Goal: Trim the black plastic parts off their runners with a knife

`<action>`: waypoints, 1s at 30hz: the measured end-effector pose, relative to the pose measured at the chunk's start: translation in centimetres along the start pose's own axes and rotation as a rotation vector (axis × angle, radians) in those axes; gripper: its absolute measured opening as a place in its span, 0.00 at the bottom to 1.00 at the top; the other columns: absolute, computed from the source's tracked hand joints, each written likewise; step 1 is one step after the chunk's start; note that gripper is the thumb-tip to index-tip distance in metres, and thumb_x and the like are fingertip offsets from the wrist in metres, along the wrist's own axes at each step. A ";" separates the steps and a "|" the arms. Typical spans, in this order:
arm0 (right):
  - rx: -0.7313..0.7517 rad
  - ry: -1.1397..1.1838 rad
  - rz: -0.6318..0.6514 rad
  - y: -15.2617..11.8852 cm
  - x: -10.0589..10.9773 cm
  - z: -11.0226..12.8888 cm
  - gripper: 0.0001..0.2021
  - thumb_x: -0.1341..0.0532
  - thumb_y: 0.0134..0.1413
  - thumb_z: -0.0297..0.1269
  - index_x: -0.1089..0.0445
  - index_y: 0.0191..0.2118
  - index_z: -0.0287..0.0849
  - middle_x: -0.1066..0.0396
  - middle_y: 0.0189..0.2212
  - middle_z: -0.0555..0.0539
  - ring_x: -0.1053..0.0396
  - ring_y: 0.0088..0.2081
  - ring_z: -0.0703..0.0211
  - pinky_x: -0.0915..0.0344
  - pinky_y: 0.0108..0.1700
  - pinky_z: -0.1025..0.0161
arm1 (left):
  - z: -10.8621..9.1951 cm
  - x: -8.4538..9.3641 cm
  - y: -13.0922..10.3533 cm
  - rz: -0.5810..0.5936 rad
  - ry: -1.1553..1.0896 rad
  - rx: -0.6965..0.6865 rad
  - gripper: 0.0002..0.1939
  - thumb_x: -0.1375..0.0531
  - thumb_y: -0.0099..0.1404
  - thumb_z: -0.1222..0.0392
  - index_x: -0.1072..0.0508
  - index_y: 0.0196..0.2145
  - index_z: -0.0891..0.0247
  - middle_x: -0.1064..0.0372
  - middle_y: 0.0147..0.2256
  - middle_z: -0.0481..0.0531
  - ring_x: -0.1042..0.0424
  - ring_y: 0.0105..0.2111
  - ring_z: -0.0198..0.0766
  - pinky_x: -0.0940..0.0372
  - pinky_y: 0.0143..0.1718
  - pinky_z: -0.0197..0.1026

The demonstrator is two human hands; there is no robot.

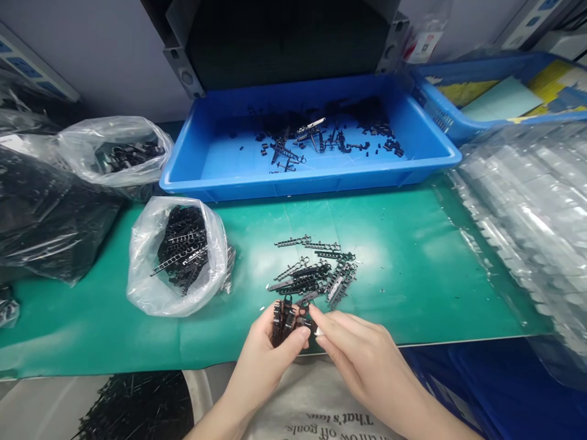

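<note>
My left hand (270,351) is closed around a small bunch of black plastic strips (283,321) with ring-shaped ends, held just above the front edge of the green mat. Close beside it, my right hand (362,348) is closed in a pinch, with its fingertips at a ringed end of the bunch. A bit of something white (319,332) shows between the right thumb and fingers; its kind is hidden. Just beyond both hands, a loose pile of similar black strips (312,278) lies on the green mat (403,244).
An open clear bag (137,275) of black strips stands left, another bag (82,146) behind it. At the back is a blue tray (293,186) with small black pieces. Stacked clear plastic trays (532,201) line the right. Below the left edge sits a bin (202,391) of black scraps.
</note>
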State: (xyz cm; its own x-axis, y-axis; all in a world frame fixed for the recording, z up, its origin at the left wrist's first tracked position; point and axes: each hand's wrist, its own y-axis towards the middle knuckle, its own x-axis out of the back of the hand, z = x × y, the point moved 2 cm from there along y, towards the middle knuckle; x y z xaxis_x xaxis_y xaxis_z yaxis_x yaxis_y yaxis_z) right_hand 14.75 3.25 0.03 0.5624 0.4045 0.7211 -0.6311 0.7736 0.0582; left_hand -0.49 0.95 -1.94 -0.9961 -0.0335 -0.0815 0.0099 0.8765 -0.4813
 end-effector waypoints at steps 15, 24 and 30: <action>-0.086 -0.001 -0.090 -0.2 -0.8 0.7 0.18 0.55 0.62 0.31 0.40 0.54 0.38 0.29 0.36 0.45 0.31 0.33 0.54 0.33 0.30 0.59 | 1.3 -0.1 0.1 -0.108 -0.070 -0.035 0.14 0.38 0.55 0.54 0.29 0.35 0.66 0.32 0.28 0.50 0.38 0.24 0.32 0.44 0.24 0.33; -0.113 -0.078 -0.158 -0.1 -1.4 0.9 0.18 0.56 0.62 0.31 0.39 0.54 0.38 0.28 0.35 0.44 0.31 0.33 0.54 0.35 0.30 0.61 | 1.4 -0.5 0.3 -0.190 -0.141 0.017 0.17 0.35 0.49 0.52 0.31 0.31 0.67 0.37 0.22 0.46 0.41 0.21 0.31 0.45 0.21 0.32; -0.121 -0.076 -0.197 0.3 -0.8 1.0 0.18 0.56 0.62 0.33 0.38 0.53 0.38 0.29 0.33 0.45 0.31 0.32 0.57 0.37 0.29 0.63 | 1.0 -1.2 0.1 -0.181 -0.246 0.045 0.17 0.37 0.52 0.49 0.36 0.30 0.64 0.43 0.20 0.42 0.47 0.19 0.26 0.49 0.18 0.28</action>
State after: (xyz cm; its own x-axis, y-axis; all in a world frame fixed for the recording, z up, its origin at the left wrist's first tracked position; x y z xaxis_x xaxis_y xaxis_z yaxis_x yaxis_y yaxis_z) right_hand 13.51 2.66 0.17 0.6240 0.2055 0.7539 -0.4414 0.8889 0.1231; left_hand 0.77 0.55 -2.76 -0.9309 -0.3076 -0.1971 -0.1568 0.8238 -0.5447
